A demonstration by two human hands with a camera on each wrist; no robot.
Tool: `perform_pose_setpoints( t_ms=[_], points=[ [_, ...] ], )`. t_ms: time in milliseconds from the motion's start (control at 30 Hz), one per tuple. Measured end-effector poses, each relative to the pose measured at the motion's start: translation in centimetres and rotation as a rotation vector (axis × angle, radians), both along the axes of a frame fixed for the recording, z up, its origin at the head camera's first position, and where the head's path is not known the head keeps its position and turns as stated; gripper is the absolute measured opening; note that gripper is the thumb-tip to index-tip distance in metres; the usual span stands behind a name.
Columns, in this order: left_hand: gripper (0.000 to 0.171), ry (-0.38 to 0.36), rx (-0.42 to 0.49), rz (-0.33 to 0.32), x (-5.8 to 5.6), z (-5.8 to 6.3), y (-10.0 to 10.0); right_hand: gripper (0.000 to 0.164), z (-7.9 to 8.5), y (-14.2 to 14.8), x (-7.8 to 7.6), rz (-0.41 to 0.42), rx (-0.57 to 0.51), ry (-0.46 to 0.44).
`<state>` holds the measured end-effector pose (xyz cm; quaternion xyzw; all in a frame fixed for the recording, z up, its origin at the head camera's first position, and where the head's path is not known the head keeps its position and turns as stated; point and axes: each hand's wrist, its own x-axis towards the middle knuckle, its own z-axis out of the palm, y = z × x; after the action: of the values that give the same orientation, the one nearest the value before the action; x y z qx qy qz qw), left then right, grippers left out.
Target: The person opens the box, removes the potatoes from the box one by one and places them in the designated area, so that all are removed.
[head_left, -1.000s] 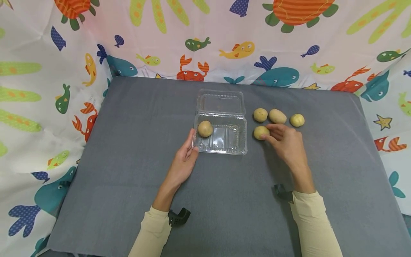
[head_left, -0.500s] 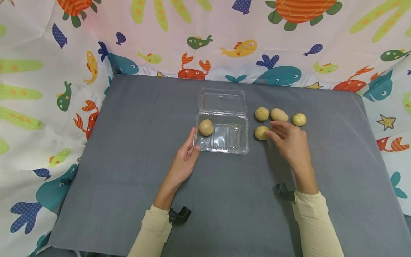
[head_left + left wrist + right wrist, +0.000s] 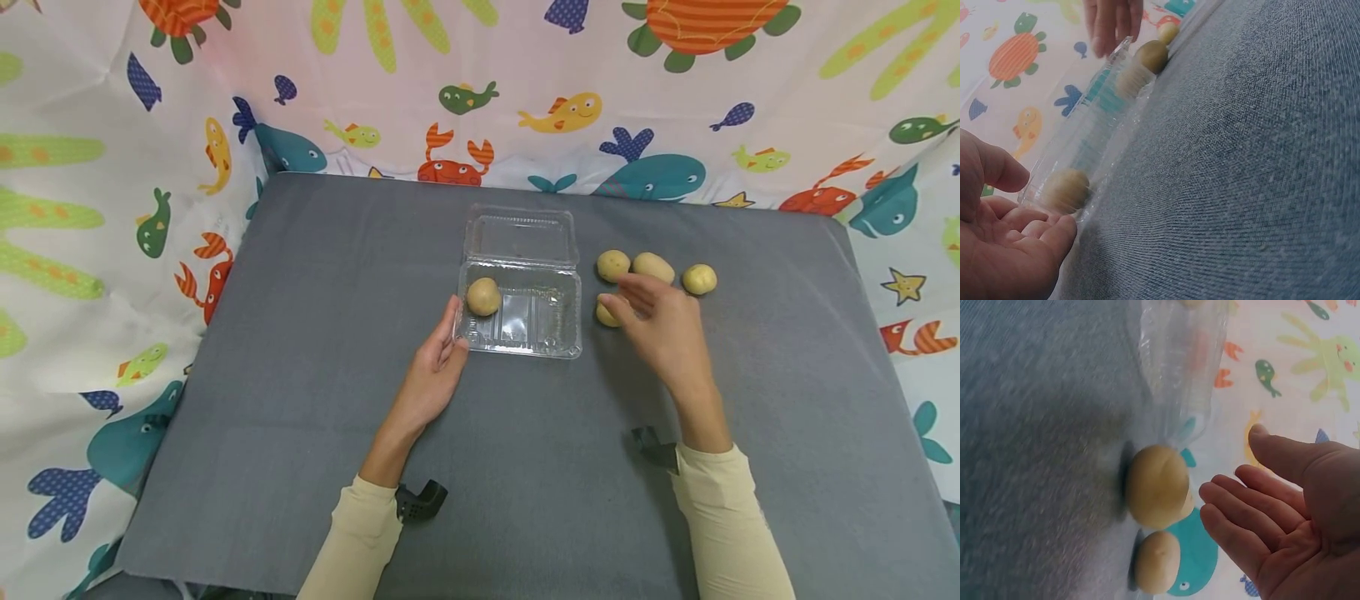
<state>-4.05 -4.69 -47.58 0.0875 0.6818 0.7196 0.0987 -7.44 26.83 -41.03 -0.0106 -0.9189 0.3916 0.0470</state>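
A clear plastic clamshell box (image 3: 546, 321) lies on the table with its lid (image 3: 520, 235) folded back. One round potato (image 3: 483, 297) sits inside at the left. My left hand (image 3: 423, 383) pinches the box's left edge between thumb and fingers, which the left wrist view also shows. To the right of the box, my right hand (image 3: 663, 333) hovers over the front potato (image 3: 606, 315), partly covering it in the head view. Its fingers (image 3: 1244, 506) are extended, thumb apart, with nothing held; the right wrist view shows a gap between them and the nearest potato (image 3: 1157, 486).
Behind my right hand lie a round potato (image 3: 612, 265), a longer potato (image 3: 654, 267) and a paler one (image 3: 700, 280). Grey cloth (image 3: 315, 333) covers the table. A sea-animal print curtain (image 3: 390, 108) hangs along the back and sides.
My right hand was at the front potato with its fingertips, then drew off it. It has now shifted left above that potato, which stays in place. My left hand keeps its grip.
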Motion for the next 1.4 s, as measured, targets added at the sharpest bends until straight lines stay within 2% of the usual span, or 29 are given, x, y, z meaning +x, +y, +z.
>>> perform_pose_setpoints(
  t_ms=[367,600,833,1133,1400],
  points=[
    [0.065,-0.011,-0.010,0.006,0.2,-0.1,-0.1,0.055,0.6,-2.5,-0.9,0.103,0.038,0.077],
    [0.064,-0.018,-0.003,0.008,0.3,0.2,0.0,0.064,1.1,-4.6,-1.2,0.154,0.068,0.084],
    [0.064,-0.034,-0.002,0.005,0.2,0.2,0.0,0.068,1.2,-6.2,-1.3,0.201,0.049,0.096],
    [0.065,-0.025,0.002,0.002,0.2,0.1,0.0,0.071,0.8,-8.5,-1.5,0.267,0.031,0.096],
    [0.065,-0.028,-0.015,-0.002,0.0,0.2,0.1,0.070,-0.4,-10.2,-1.7,0.351,0.044,0.122]
  ],
)
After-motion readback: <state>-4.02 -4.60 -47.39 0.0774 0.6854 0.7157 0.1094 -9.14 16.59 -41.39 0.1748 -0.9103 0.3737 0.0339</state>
